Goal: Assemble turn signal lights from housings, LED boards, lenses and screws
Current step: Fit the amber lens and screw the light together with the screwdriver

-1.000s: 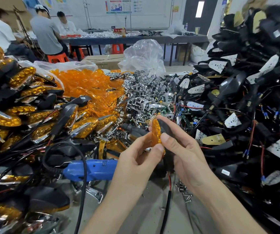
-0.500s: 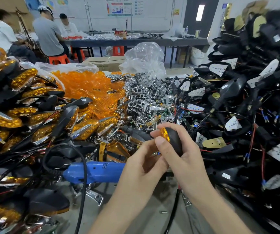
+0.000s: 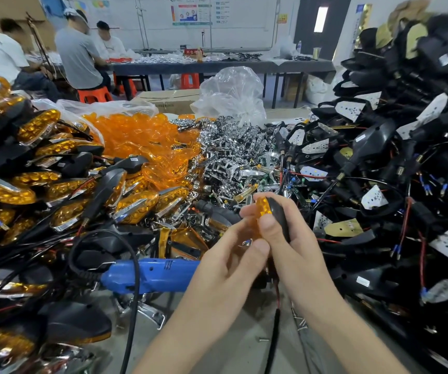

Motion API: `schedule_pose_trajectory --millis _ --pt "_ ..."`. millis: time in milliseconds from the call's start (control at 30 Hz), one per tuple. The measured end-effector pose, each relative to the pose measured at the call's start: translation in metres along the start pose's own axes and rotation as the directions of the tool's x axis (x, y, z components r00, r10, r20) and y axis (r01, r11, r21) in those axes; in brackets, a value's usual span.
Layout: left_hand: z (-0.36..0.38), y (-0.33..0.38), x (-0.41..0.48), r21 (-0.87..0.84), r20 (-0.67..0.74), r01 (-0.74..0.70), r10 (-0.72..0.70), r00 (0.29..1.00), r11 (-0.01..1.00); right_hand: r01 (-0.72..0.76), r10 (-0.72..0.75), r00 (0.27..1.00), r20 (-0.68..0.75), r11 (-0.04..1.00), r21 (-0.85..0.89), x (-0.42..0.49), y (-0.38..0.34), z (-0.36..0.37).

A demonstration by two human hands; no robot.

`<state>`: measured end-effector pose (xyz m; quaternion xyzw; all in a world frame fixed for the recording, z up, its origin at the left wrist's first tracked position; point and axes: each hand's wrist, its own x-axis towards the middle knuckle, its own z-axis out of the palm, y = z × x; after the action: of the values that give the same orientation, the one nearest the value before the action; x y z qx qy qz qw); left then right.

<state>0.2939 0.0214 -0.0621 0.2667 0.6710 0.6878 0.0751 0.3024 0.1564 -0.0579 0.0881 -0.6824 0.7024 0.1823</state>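
Bare left hand (image 3: 231, 257), bare right hand (image 3: 298, 249), bare forearms (image 3: 193, 327) uncovered down to the lower edge, slim fingers (image 3: 227, 234), thumbnails seemingly trimmed short, edges slightly blurred

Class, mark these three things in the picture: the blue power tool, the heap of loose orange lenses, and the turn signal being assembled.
blue power tool (image 3: 152, 276), head view, middle of its blue body.
heap of loose orange lenses (image 3: 136, 133), head view, centre of the heap.
turn signal (image 3: 263, 208), head view, its amber lens face.
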Motion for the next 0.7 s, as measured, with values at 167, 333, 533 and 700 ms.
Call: schedule_pose_trajectory --millis 167,333,533,700 --pt "0.0008 0.0011 -0.0004 0.173 -0.068 0.011 0.0 0.998 0.985 -0.213 0.212 0.977 0.022 0.964 0.158 0.0055 0.0 -0.0042" --pt "0.0016 0.0045 -0.0007 0.201 -0.135 0.048 -0.021 0.991 0.978 -0.31 0.322 0.947 -0.01 0.921 0.236 0.0043 0.0026 0.0005" --pt "0.0046 0.0043 -0.0021 0.205 -0.155 0.063 -0.031 0.987 0.977 -0.353 0.373 0.928 -0.027 0.897 0.265 0.0026 0.0042 0.0001" --pt "0.004 0.0037 -0.0026 0.223 -0.145 0.064 -0.032 0.989 0.973 -0.356 0.37 0.929 -0.002 0.894 0.272 0.0025 0.0027 -0.0011"
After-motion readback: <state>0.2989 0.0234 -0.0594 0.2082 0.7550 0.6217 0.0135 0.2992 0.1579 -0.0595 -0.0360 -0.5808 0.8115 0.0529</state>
